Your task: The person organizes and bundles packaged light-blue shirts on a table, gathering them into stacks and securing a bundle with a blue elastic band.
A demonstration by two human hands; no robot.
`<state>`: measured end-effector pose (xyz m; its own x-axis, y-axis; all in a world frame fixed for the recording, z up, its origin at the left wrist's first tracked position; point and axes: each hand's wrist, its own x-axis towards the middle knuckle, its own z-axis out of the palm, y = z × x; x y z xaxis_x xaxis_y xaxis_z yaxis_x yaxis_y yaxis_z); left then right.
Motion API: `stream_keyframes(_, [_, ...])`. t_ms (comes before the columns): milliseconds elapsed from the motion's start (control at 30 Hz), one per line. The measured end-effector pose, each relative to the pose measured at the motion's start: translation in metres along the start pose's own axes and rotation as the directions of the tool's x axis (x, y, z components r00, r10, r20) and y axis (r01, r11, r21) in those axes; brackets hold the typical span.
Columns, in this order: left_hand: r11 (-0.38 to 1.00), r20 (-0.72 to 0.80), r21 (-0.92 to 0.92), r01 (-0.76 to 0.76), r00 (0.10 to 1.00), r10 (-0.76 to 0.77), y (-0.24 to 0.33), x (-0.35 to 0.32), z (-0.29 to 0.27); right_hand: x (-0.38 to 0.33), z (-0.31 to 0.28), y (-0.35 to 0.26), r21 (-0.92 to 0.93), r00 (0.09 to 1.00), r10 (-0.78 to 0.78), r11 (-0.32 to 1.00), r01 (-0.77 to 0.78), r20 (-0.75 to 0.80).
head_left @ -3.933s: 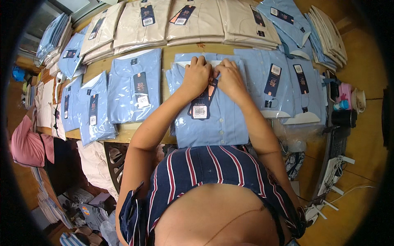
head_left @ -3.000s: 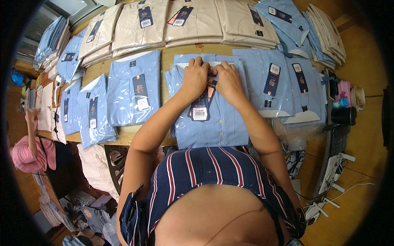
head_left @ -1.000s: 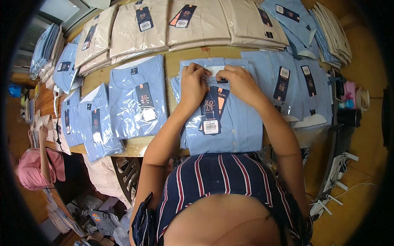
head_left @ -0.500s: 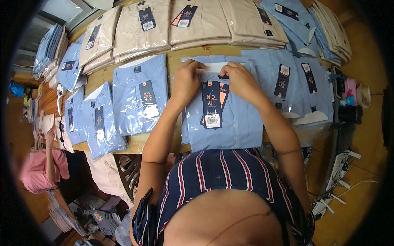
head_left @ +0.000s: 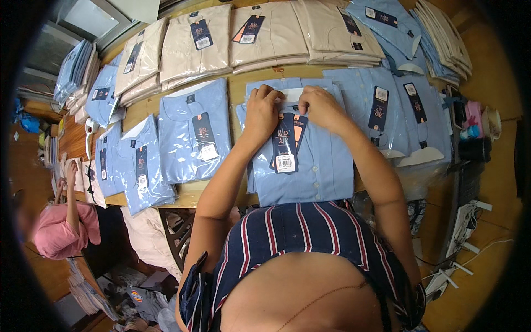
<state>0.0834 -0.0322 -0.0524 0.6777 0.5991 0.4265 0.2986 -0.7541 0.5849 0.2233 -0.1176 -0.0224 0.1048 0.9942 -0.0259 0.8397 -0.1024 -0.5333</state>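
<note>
A folded light-blue buttoned shirt (head_left: 301,185) lies in front of me, outside any visible bag of its own. Dark hang tags (head_left: 285,145) with an orange piece and a white sticker rest on its front. At its neckline shows a white collar insert (head_left: 292,95). My left hand (head_left: 264,109) is closed at the left side of the neck opening, its fingertips by the tags' upper end. On the opposite side, my right hand (head_left: 321,108) pinches the collar edge beside a small dark neck label. What exactly lies under the left fingertips is partly hidden.
Bagged blue shirts (head_left: 193,133) lie to the left, and more blue shirts (head_left: 365,102) to the right. Stacks of bagged beige garments (head_left: 271,41) line the table's far side. A person in a pink top (head_left: 66,229) works at far left. White cabled power strips (head_left: 456,243) are at right.
My hands stay at the collar, with the left fingers slightly further right and the right fingers covering more of the neck label. The tags have turned a little. The view has shifted slightly.
</note>
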Motion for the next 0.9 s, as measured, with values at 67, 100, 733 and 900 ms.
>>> stream_keyframes(67, [1.000, -0.009, 0.004, -0.002, 1.000, 0.002, -0.001, 0.000, 0.002, -0.002, 0.007, 0.002, 0.015, 0.994, -0.008, 1.000, 0.009, -0.113])
stream_keyframes(100, [1.000, -0.009, 0.010, -0.011, 1.000, 0.011, 0.000, 0.000, 0.002, -0.003, 0.009, 0.003, 0.022, 0.985, -0.010, 1.000, 0.014, -0.170])
stream_keyframes(733, [0.805, 0.006, -0.176, 0.567, 0.818, -0.575, -0.028, -0.043, -0.051, -0.059, -0.021, 0.043, 0.327, 0.833, 0.273, 0.938, -0.118, -0.481])
stream_keyframes(900, [0.801, 0.021, -0.195, 0.566, 0.819, -0.574, -0.007, -0.061, -0.037, -0.098, 0.025, 0.062, 0.595, 0.826, 0.535, 0.726, -0.344, -0.175])
